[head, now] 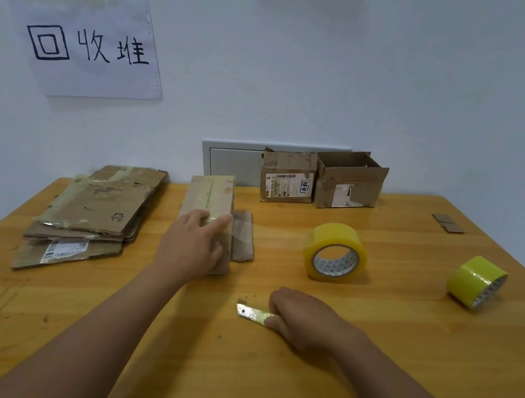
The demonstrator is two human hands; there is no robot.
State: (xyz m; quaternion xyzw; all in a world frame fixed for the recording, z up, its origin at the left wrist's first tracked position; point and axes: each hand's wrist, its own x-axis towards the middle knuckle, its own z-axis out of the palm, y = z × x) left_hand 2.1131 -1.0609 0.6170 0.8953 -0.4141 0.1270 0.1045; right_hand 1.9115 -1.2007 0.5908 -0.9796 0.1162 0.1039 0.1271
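Right hand (pixel 306 321) grip curled round utility knife (pixel 252 312), tip pointing left, lying on desk (pixel 260 372) towards the front edge. Left hand (pixel 190 249) flat, fingers straight, pressing taped box (pixel 211 193) left of centre. Risk: blade skids off glossy tape into the pressing fingers.

Wooden table (pixel 403 344), light orange top, fills lower half of frame, scratched at lower left.

- Left: stack of flattened cardboard (pixel 91 215), some tape and labels on it.
- Centre: taped box (pixel 211 195); flat cardboard piece (pixel 244 237) just beside it, on right.
- Back edge, upper centre: two open boxes (pixel 286 180) (pixel 349 182), side by side, touching.
- Right of centre: yellow tape roll (pixel 335 251); second tape roll (pixel 476 281) far right, well apart.
- Upper right: small cardboard scrap (pixel 448 223).
- Lower centre: utility knife (pixel 252 312), flat on wood.
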